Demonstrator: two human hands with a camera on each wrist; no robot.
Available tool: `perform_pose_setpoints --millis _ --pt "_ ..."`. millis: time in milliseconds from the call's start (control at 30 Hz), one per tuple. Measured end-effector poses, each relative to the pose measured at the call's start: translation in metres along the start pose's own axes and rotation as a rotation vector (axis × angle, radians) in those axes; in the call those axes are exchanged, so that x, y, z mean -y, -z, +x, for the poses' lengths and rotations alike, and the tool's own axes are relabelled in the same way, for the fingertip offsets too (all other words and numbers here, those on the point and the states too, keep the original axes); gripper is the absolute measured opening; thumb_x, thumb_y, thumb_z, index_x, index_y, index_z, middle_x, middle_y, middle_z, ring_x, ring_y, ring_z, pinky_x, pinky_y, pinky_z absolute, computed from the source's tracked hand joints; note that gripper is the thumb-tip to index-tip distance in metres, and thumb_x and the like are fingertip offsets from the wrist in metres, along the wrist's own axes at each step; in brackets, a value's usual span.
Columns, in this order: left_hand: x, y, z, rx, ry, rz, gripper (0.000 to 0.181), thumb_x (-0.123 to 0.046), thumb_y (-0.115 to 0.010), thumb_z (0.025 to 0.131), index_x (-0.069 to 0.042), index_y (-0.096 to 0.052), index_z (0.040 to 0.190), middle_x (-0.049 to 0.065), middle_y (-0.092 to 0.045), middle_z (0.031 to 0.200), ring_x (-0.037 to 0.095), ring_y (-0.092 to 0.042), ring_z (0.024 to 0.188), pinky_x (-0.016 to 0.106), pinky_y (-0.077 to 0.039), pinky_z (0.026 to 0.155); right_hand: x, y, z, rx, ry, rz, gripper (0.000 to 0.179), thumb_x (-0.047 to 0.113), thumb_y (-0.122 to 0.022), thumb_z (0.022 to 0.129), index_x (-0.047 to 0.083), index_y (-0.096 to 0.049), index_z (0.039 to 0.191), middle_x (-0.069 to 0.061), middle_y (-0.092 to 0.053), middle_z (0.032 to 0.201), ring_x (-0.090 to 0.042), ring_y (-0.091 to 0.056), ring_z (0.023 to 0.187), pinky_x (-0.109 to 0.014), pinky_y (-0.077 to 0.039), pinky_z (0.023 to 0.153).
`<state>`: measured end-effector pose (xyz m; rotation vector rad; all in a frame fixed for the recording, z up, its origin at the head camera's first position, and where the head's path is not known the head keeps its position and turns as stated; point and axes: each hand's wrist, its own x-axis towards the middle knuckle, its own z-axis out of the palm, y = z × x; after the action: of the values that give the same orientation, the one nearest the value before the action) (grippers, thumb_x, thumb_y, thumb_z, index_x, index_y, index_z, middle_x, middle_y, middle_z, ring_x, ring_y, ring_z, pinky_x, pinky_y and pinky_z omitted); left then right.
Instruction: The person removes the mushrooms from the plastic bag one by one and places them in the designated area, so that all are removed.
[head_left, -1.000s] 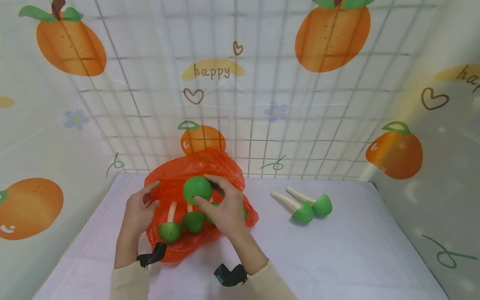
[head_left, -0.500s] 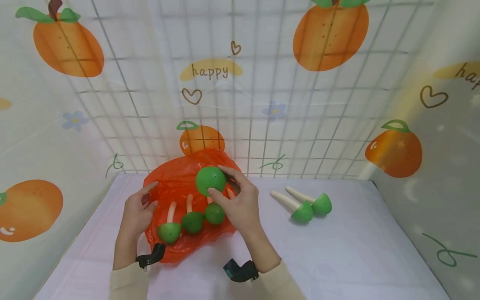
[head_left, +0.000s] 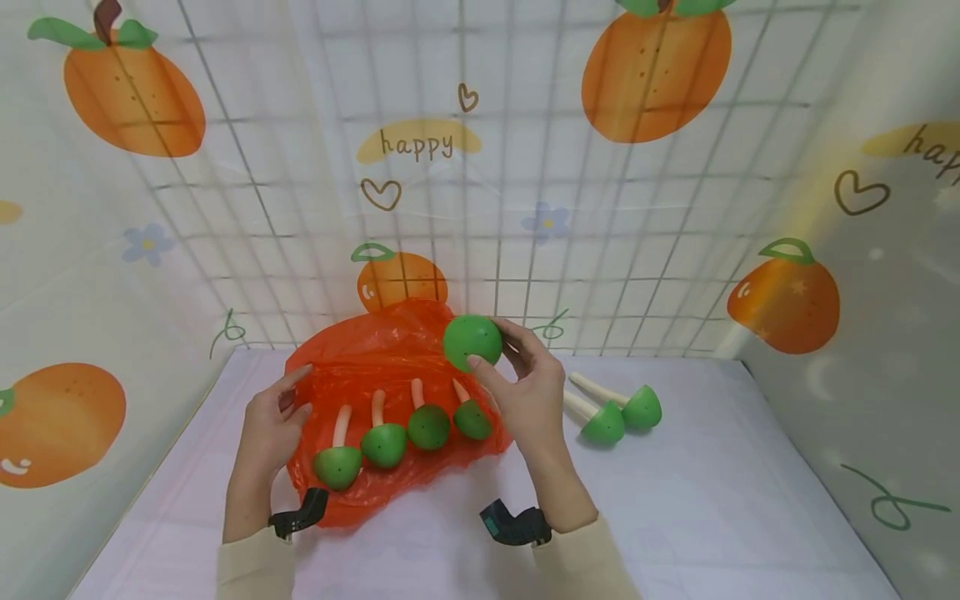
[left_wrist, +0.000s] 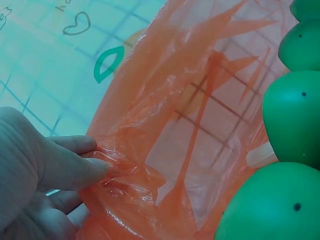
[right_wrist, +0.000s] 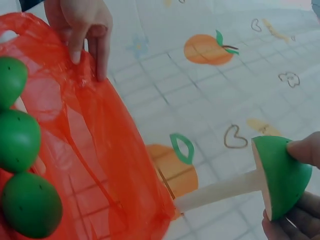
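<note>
My right hand (head_left: 536, 404) holds a toy mushroom by its green cap (head_left: 471, 343), above the right edge of a red plastic bag (head_left: 375, 333). In the right wrist view its pale stem (right_wrist: 220, 192) points left toward the bag, with the thumb and fingers around the cap (right_wrist: 287, 172). My left hand (head_left: 272, 425) pinches the left edge of the bag between thumb and fingers; the film bunches there in the left wrist view. On the bag, several more green-capped mushrooms (head_left: 337, 468) lie in a row, stems pointing away from me.
Two loose mushrooms (head_left: 602, 425) lie together on the white tabletop (head_left: 697, 500), right of the bag and partly behind my right hand. A wire grid covered by a cloth printed with oranges (head_left: 401, 279) stands along the back. Printed cloth also hangs at both sides.
My right hand has carried the mushroom right and slightly upward, from over the bag's middle to its right edge, uncovering the row below. My left hand stays at the bag's left edge.
</note>
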<state>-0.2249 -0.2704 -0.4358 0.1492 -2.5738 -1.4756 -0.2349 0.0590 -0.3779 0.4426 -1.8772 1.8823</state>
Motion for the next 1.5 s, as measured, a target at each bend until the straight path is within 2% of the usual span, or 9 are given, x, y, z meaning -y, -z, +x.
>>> perform_pose_setpoints --millis 200,367,600,800,967,1133,1500 --pt "0.001 0.000 0.000 0.005 -0.002 -0.014 0.061 0.009 -0.055 0.102 -0.011 -0.047 0.159 0.022 -0.042 0.162 0.045 -0.043 0.146 0.053 -0.042 0.115 -0.002 0.013 0.004 -0.055 0.006 0.009 0.047 0.001 -0.081 0.090 0.002 -0.066 0.135 -0.007 -0.068 0.131 -0.019 -0.064 0.125 -0.029 -0.048 0.111" --pt "0.000 0.000 0.000 0.003 -0.001 -0.011 0.061 0.009 -0.055 0.102 -0.011 -0.047 0.159 0.022 -0.043 0.162 0.045 -0.043 0.146 0.054 -0.041 0.116 -0.013 0.023 0.009 -0.098 -0.001 0.000 0.048 0.001 -0.082 0.090 0.001 -0.067 0.135 -0.008 -0.069 0.130 -0.019 -0.064 0.124 -0.029 -0.049 0.111" --pt "0.000 0.000 0.000 0.007 -0.009 -0.010 0.061 0.009 -0.055 0.102 -0.010 -0.047 0.159 0.021 -0.043 0.162 0.044 -0.043 0.147 0.054 -0.041 0.116 -0.036 0.038 0.012 -0.148 -0.057 -0.100 0.049 0.005 -0.083 0.090 0.002 -0.066 0.136 -0.009 -0.068 0.133 -0.022 -0.062 0.128 -0.030 -0.050 0.110" --pt "0.001 0.000 0.000 0.004 -0.018 -0.012 0.060 0.009 -0.056 0.101 -0.009 -0.048 0.158 0.023 -0.044 0.161 0.045 -0.043 0.146 0.054 -0.041 0.116 -0.057 0.047 0.012 -0.170 -0.116 -0.154 0.052 0.004 -0.083 0.089 -0.003 -0.063 0.137 -0.017 -0.064 0.137 -0.030 -0.059 0.132 -0.035 -0.049 0.112" --pt "0.002 -0.001 0.001 -0.002 -0.036 -0.006 0.059 0.009 -0.056 0.101 -0.008 -0.049 0.157 0.023 -0.045 0.160 0.045 -0.044 0.146 0.053 -0.041 0.116 -0.077 0.052 0.010 -0.183 -0.180 -0.236 0.055 0.005 -0.083 0.089 -0.006 -0.062 0.138 -0.022 -0.064 0.138 -0.037 -0.059 0.134 -0.042 -0.049 0.112" --pt "0.002 -0.002 0.001 -0.004 -0.055 -0.001 0.059 0.010 -0.056 0.101 -0.007 -0.049 0.157 0.022 -0.044 0.160 0.044 -0.044 0.147 0.053 -0.042 0.115 -0.097 0.055 0.007 -0.181 -0.245 -0.309 0.057 0.012 -0.085 0.090 -0.003 -0.061 0.139 -0.020 -0.063 0.139 -0.037 -0.057 0.134 -0.045 -0.048 0.113" --pt "0.002 -0.002 0.001 0.008 -0.032 -0.010 0.059 0.009 -0.055 0.101 -0.009 -0.049 0.158 0.022 -0.044 0.161 0.043 -0.043 0.147 0.053 -0.042 0.115 -0.125 0.056 0.003 -0.220 -0.274 -0.303 0.059 0.007 -0.085 0.087 -0.007 -0.060 0.139 -0.023 -0.062 0.139 -0.041 -0.057 0.135 -0.045 -0.045 0.116"
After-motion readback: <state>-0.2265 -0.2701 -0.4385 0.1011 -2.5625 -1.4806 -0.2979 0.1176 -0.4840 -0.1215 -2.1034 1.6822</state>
